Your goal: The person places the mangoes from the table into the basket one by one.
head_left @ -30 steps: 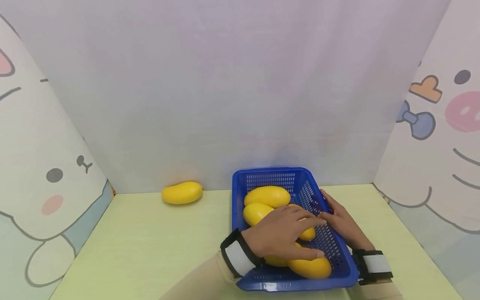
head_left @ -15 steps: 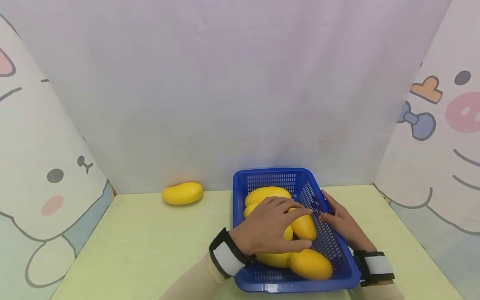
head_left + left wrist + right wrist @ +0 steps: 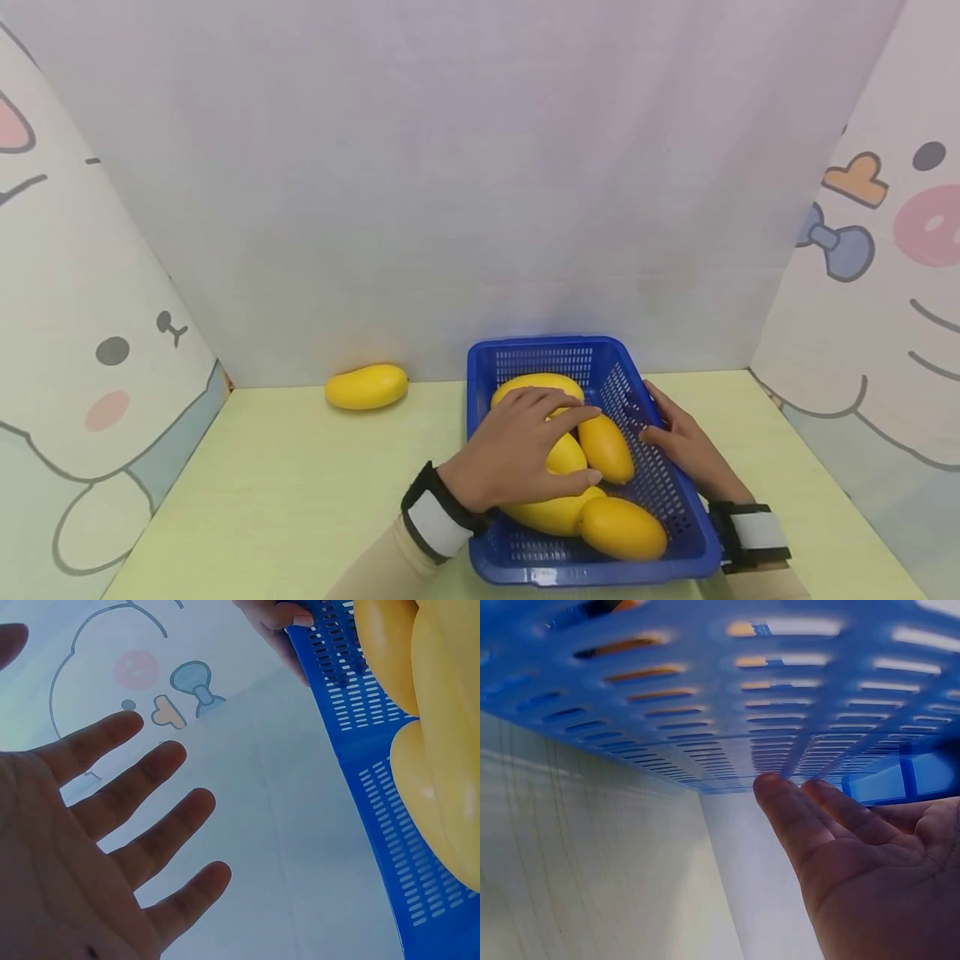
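Observation:
A blue slotted plastic basket (image 3: 592, 575) holds several yellow mangoes (image 3: 624, 529). Above the left part of the basket hovers my left hand (image 3: 510, 450), palm down, hiding part of the fruit beneath. In the left wrist view the fingers of my left hand (image 3: 112, 840) are spread, with nothing between them, and the mangoes (image 3: 450, 735) lie off to one side. My right hand (image 3: 684, 450) grips the basket's right rim, thumb over the top. The right wrist view has fingertips of that hand (image 3: 877, 877) against the slotted outer wall (image 3: 727, 742).
One more mango (image 3: 367, 387) lies on the pale yellow-green table (image 3: 315, 483), left of the basket near the back. A whitish curtain-like wall (image 3: 420, 208) rises behind, and panels with cartoon animals (image 3: 840, 333) stand on both sides.
My left hand has drawn leftward and slightly back across the basket, uncovering the mangoes in its middle and right. My right hand keeps its grip on the rim.

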Motion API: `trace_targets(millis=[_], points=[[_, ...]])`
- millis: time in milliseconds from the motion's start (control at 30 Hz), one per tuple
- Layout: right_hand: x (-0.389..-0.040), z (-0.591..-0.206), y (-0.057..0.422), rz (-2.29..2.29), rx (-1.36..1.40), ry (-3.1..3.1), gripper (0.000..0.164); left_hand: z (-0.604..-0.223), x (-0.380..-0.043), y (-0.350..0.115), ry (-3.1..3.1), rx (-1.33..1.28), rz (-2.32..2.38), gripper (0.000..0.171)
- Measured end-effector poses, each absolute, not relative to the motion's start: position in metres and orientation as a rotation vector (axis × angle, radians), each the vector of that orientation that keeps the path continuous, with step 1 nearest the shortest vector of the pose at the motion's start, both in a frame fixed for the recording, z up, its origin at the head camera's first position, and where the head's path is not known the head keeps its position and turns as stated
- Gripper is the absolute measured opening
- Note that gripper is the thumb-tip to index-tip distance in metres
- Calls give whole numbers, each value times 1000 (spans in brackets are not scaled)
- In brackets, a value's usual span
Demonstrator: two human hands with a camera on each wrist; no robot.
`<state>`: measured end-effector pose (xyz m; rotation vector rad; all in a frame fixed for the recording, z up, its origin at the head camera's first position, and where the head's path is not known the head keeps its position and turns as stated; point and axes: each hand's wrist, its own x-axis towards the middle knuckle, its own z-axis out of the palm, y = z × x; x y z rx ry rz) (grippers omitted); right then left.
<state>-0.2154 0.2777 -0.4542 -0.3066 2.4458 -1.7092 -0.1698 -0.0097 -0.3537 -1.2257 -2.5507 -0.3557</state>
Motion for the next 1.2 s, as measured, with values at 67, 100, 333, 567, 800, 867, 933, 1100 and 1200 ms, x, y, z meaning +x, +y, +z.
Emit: trace_targets(millis=[67, 100, 333, 567, 800, 867, 933, 1100, 1200], points=[[-216, -454, 278, -1702, -308, 2451, 77, -352, -170, -13, -2542, -1214, -376, 63], [-216, -455, 279, -1700, -309, 2452, 77, -352, -170, -15, -2541, -1209, -386, 62], [-216, -453, 282, -1711, -357, 2430, 77, -351, -170, -26, -2558, -1191, -498, 60], [-215, -448, 280, -1713, -366, 2412, 77, -351, -168, -39, -2549, -1149, -519, 58], [-216, -448, 280, -1720, -355, 2409, 77, -350, -169, -58, -2524, -1080, -506, 58], [-216, -449, 281, -1719, -336, 2410, 77, -350, -170, -64, -2518, -1061, -494, 59], [-215, -451, 281, -1713, -329, 2414, 77, -351, -170, -68, -2515, -1038, -480, 59], [-216, -452, 281, -1699, -320, 2425, 77, -355, -171, -77, -2518, -983, -460, 61], [-216, -454, 280, -1700, -309, 2427, 77, -358, -172, -81, -2518, -973, -443, 62]])
